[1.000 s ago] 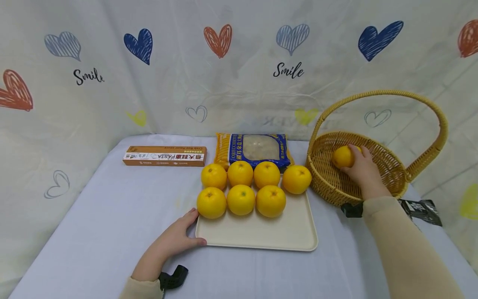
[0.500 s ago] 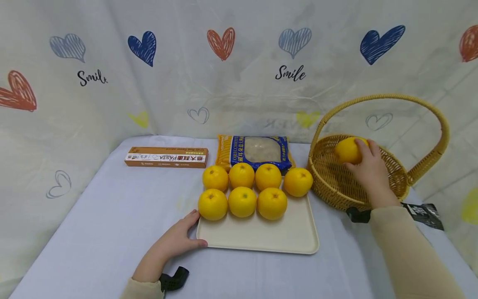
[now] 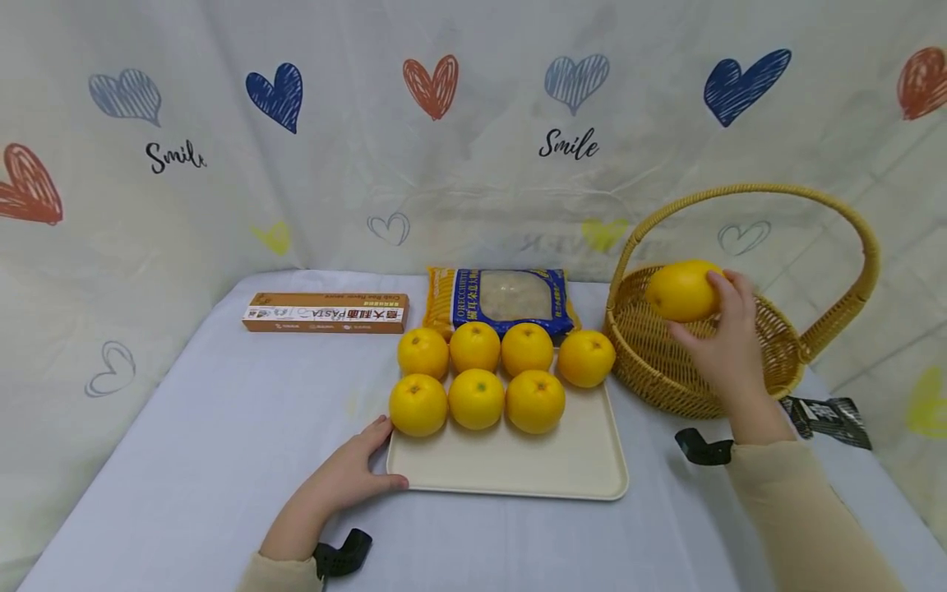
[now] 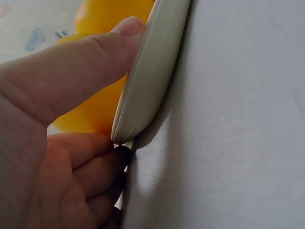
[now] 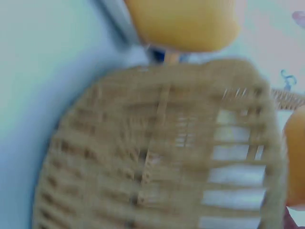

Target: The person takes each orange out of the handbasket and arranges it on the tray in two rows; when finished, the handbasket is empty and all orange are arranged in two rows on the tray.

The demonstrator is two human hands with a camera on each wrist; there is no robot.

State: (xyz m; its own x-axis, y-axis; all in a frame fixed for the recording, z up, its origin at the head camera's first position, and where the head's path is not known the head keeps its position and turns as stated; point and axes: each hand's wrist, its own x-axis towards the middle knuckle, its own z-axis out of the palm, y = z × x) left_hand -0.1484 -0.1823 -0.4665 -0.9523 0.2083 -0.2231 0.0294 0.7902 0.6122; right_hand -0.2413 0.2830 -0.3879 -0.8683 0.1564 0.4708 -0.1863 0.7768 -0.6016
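My right hand (image 3: 728,353) grips an orange (image 3: 684,289) over the wicker basket (image 3: 651,386), with the fingers on its right side and the thumb below. At the right edge of the right wrist view, part of that orange (image 5: 295,157) shows beside the blurred basket wall. My left hand (image 3: 348,469) holds the near left corner of the cream tray (image 3: 510,464). In the left wrist view the thumb lies along the tray rim (image 4: 155,62), and the fingers curl at its corner. Two rows of oranges (image 3: 536,401) sit on the tray.
Behind the tray lies a blue and yellow pasta bag (image 3: 514,296). A brown pasta box (image 3: 325,312) is at the back left. The basket's tall arched handle (image 3: 762,189) stands above its opening. A black packet (image 3: 829,418) lies right of the right wrist.
My right hand has raised the orange from inside the basket to above its opening, and it now shows whole. The left hand stays at the tray corner.
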